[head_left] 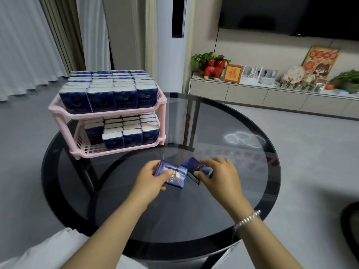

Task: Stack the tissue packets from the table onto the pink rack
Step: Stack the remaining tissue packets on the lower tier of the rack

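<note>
Left hand (150,176) grips "TWINKLE" tissue packet (172,176); right hand (217,172) clamps second packet (194,167) on table (194,220).

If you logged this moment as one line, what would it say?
left hand: grips blue tissue packet | right hand: on second blue packet | pink plastic rack: nearly full

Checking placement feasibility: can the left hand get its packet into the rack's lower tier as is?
Probably yes. The left hand holds a tissue packet, and bare table lies between it and the pink rack. The lower tier's front-left corner looks open.
</note>
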Demonstrator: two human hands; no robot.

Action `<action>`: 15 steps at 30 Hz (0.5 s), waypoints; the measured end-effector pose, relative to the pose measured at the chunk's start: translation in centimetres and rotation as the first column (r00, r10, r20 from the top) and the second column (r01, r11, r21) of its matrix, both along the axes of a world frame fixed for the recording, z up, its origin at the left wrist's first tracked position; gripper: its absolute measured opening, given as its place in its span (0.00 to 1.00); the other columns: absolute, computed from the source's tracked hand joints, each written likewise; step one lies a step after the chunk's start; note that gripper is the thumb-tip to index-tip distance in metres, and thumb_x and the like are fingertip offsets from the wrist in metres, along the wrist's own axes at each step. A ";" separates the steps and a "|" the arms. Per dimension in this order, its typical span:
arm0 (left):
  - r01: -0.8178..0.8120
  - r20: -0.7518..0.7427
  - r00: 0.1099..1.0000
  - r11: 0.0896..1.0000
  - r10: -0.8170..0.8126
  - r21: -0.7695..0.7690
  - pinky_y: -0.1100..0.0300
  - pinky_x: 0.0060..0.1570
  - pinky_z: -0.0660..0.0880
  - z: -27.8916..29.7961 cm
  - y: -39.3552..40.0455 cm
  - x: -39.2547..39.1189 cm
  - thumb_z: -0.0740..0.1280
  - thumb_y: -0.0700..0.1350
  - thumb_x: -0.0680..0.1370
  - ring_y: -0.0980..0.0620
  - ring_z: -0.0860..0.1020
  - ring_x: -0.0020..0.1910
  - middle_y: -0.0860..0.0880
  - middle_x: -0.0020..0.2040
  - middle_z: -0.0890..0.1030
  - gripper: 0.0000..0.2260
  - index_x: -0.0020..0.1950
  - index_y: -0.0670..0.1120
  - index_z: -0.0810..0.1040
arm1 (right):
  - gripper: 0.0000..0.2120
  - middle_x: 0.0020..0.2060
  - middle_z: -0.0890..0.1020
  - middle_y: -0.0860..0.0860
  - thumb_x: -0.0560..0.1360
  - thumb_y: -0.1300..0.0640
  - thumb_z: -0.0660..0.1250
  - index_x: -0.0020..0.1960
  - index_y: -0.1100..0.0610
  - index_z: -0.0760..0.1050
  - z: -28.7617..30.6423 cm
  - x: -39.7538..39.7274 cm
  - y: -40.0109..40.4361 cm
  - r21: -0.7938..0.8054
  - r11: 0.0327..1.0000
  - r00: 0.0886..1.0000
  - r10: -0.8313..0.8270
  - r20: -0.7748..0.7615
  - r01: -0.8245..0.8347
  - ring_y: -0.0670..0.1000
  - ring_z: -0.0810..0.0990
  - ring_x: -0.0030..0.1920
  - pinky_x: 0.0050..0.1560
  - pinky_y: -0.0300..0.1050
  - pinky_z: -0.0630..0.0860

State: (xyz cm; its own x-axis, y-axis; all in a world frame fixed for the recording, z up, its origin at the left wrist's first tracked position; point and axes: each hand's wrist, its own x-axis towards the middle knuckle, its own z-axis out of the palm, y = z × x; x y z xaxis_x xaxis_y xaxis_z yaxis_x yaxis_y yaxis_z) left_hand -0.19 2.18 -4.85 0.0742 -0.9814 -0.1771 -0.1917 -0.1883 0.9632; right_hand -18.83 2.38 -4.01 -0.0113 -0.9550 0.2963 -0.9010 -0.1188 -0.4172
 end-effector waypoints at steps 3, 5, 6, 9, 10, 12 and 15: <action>-0.085 -0.097 0.992 0.996 0.086 0.014 0.65 0.32 0.78 -0.1 -0.6 1.2 0.67 0.39 0.77 0.51 0.80 0.45 0.45 0.55 0.80 0.13 0.61 0.43 0.72 | 0.22 0.55 0.76 0.50 0.73 0.38 0.64 0.59 0.52 0.77 0.7 0.0 -1.7 0.189 0.981 0.966 0.015 -0.257 0.035 0.55 0.66 0.58 0.56 0.46 0.61; -0.103 -0.154 0.982 0.994 0.108 0.040 0.64 0.33 0.79 -0.1 -0.8 1.6 0.66 0.39 0.78 0.51 0.80 0.45 0.44 0.56 0.79 0.13 0.62 0.43 0.72 | 0.21 0.48 0.78 0.49 0.72 0.36 0.62 0.51 0.52 0.78 0.6 0.3 -2.3 0.264 0.965 0.948 0.071 -0.309 0.014 0.54 0.66 0.56 0.53 0.48 0.60; -0.106 -0.173 0.978 0.993 0.113 0.049 0.63 0.34 0.80 -0.2 -0.9 1.7 0.66 0.39 0.78 0.51 0.80 0.44 0.44 0.56 0.79 0.14 0.63 0.42 0.72 | 0.21 0.45 0.79 0.49 0.72 0.36 0.63 0.49 0.53 0.78 0.6 0.4 -2.6 0.275 0.962 0.951 0.084 -0.299 0.002 0.54 0.67 0.55 0.52 0.48 0.60; -0.121 -0.207 0.969 0.990 0.134 0.075 0.63 0.34 0.80 -0.1 -1.2 1.8 0.66 0.40 0.78 0.51 0.80 0.44 0.44 0.54 0.79 0.15 0.64 0.41 0.71 | 0.18 0.40 0.81 0.49 0.71 0.39 0.63 0.46 0.53 0.78 0.7 0.8 -3.1 0.257 0.966 0.960 0.095 -0.265 -0.025 0.53 0.68 0.52 0.52 0.47 0.61; -0.129 -0.218 0.965 0.988 0.144 0.083 0.63 0.33 0.80 -0.1 -1.3 1.8 0.66 0.41 0.78 0.51 0.80 0.43 0.44 0.54 0.79 0.15 0.64 0.41 0.71 | 0.16 0.38 0.81 0.49 0.71 0.40 0.64 0.44 0.52 0.78 0.8 0.9 -3.2 0.241 0.970 0.968 0.094 -0.233 -0.036 0.53 0.68 0.50 0.52 0.47 0.61; -0.142 -0.241 0.957 0.985 0.161 0.093 0.63 0.31 0.80 0.0 -1.4 1.8 0.65 0.41 0.79 0.52 0.80 0.42 0.43 0.55 0.79 0.15 0.64 0.40 0.71 | 0.12 0.35 0.79 0.48 0.70 0.41 0.65 0.41 0.50 0.77 1.2 1.1 -3.4 0.186 0.980 0.990 0.090 -0.107 -0.069 0.53 0.71 0.47 0.49 0.47 0.62; -0.145 -0.274 0.947 0.983 0.171 0.113 0.63 0.31 0.80 0.3 -1.5 1.9 0.64 0.42 0.79 0.51 0.80 0.42 0.42 0.58 0.78 0.15 0.66 0.41 0.70 | 0.13 0.43 0.80 0.45 0.70 0.45 0.69 0.53 0.47 0.77 2.0 1.6 -3.5 0.136 0.975 0.976 0.154 0.153 -0.175 0.50 0.76 0.47 0.51 0.46 0.71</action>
